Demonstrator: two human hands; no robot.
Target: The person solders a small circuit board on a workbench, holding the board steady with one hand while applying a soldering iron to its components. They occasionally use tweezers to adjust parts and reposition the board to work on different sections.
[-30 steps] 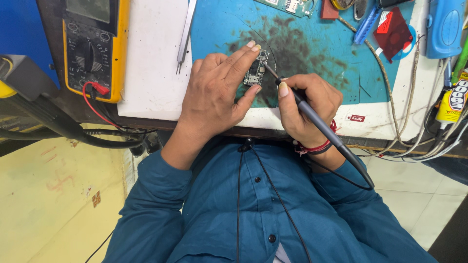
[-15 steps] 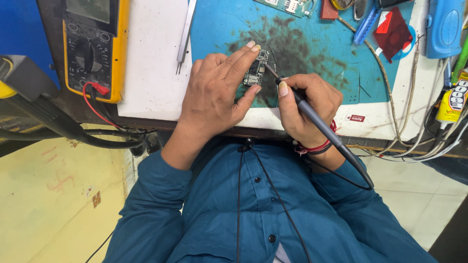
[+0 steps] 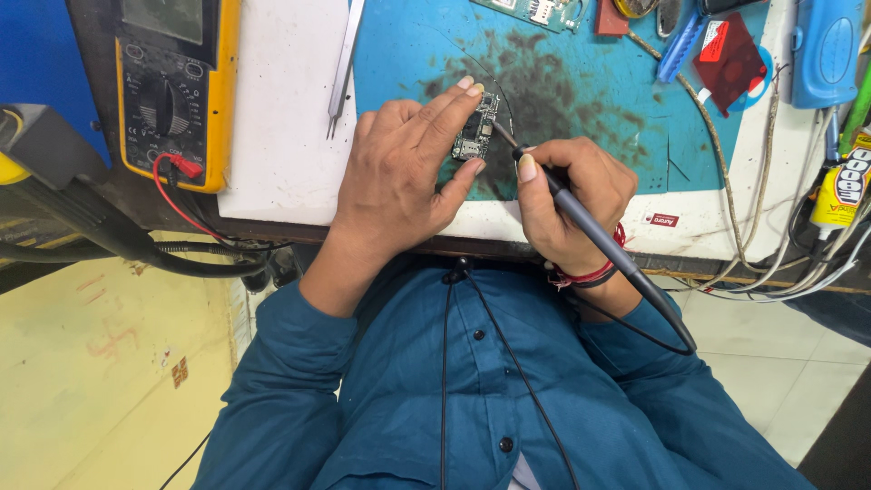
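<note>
Circuit board (image 3: 475,127), small and green, lies on the scorched blue mat (image 3: 581,100) near the tabletop's front edge. Left hand (image 3: 404,172) pins it, grip clamped between fingertips and thumb. Right hand (image 3: 572,195) has its grip closed around a dark soldering iron (image 3: 590,231), tip touching the board. Yellow multimeter (image 3: 177,86) sits well apart at left, tweezers (image 3: 343,68) between.

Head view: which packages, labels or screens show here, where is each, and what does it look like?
Multimeter screen: top left, grey rectangle in a yellow-and-black case, cut by the frame edge.
Red packet: top right on the blue mat, flat, with a white label patch.
Glue tube: right edge, yellow with dark print.
Small sticker: white bench edge beside the right hand, red and white.
</note>
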